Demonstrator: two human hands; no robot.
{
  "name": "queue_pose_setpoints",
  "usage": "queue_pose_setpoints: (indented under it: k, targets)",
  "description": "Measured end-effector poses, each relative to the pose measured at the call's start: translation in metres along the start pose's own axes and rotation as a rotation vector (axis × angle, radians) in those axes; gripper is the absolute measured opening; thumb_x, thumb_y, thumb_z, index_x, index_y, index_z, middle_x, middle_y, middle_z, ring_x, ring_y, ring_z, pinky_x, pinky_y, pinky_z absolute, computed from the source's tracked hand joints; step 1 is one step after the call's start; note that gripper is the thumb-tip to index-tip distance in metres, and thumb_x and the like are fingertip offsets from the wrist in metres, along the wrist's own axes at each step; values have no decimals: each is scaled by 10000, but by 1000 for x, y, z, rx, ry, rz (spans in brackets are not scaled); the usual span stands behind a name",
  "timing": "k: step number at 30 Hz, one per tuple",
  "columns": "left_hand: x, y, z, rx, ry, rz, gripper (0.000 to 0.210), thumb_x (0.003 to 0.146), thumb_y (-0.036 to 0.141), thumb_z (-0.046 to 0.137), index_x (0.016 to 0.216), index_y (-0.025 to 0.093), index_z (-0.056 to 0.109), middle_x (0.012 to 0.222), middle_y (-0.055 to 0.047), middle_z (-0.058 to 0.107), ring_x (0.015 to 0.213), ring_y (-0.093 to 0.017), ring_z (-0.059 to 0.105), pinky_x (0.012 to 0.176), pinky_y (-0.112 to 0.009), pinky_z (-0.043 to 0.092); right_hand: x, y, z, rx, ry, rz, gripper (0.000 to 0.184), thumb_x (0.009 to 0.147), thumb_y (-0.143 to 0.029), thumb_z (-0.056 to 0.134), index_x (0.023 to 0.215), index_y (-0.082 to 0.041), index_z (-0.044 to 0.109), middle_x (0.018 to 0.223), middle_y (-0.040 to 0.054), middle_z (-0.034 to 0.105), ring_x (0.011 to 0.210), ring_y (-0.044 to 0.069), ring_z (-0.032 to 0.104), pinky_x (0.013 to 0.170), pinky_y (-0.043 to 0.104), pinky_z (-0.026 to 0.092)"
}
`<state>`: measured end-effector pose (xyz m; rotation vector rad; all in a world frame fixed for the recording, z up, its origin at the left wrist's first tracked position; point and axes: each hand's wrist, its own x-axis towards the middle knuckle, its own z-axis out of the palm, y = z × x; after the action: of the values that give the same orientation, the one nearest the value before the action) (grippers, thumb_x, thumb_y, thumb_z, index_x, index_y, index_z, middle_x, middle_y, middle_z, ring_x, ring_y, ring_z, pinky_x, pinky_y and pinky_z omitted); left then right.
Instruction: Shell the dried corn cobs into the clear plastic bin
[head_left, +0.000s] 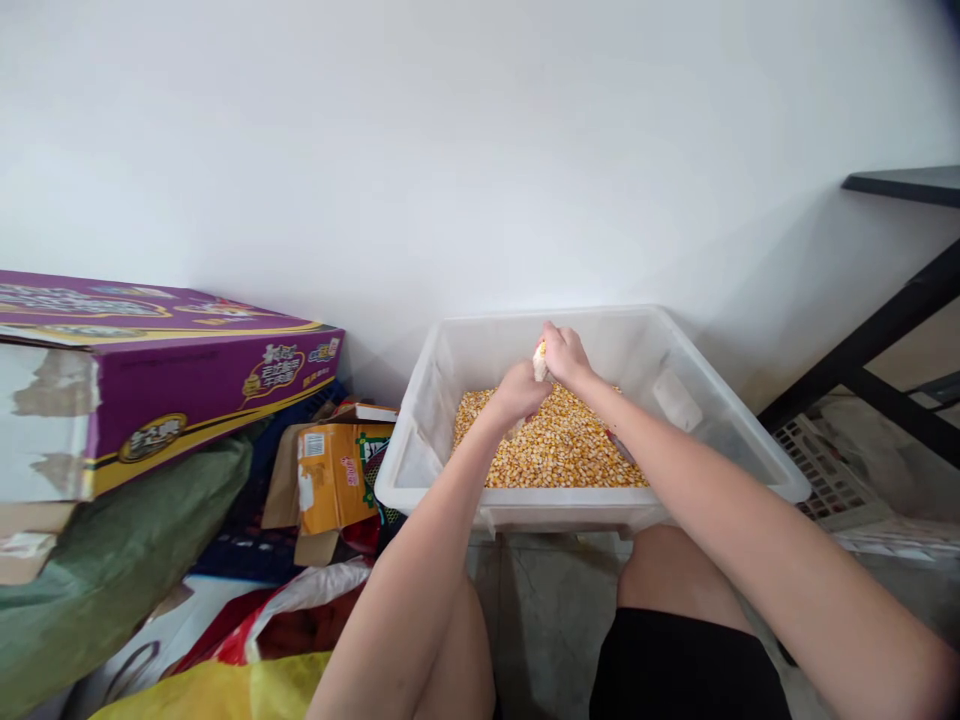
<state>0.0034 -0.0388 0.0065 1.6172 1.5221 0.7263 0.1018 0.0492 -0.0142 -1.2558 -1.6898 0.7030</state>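
Note:
My left hand [520,390] and my right hand [566,353] are closed around a corn cob [539,362], the left on its lower end and the right on its upper end. A whitish stretch of the cob, with a little yellow on it, shows between them; the fingers hide the rest. Both hands are over a translucent plastic tub [720,440]. Loose yellow corn kernels [559,455] cover the tub's bottom in a thick layer. Part of a dark object lies on the kernels beside my right forearm, too hidden to name.
Left of the tub stand a large purple carton [217,385] and a small orange box [334,475]. A green sack [142,530] and a yellow bag [247,690] lie nearer. To the right are a black metal frame [862,370] and a grey plastic basket [821,475]. A white wall rises behind.

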Motion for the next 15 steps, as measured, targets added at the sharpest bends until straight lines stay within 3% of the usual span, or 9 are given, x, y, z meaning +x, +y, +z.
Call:
queue_pose_setpoints:
  k: [4,8,11,15]
  targets:
    - [-5,2,-3,-283,-64,-80,150,702,71,510,687,194,426,447,73,389,335,-68,353,350,-191,287,-2,2,1,24,-44,-33,531,941,-463,306,509,-208,482,459,19,492,480,145,508,510,245,373]
    - [-4,-1,-6,-294,-92,-152,132,714,81,528,789,185,499,468,78,387,345,-69,348,362,-193,291,-3,3,1,281,-268,223,486,947,-467,327,570,-199,479,448,-1,474,386,117,436,416,228,355]
    - [0,-7,-7,-80,-21,-124,101,736,106,521,806,177,534,480,51,425,382,-108,436,407,-225,362,-2,2,-6,473,-432,467,443,966,-440,308,678,-182,524,536,16,558,415,120,491,429,232,427]
    - [0,-10,-3,396,195,-51,175,765,135,535,932,165,576,761,-90,660,740,-237,664,654,-307,496,-2,-3,-13,507,-412,558,461,946,-555,320,777,-189,543,640,38,625,552,159,618,505,269,511]
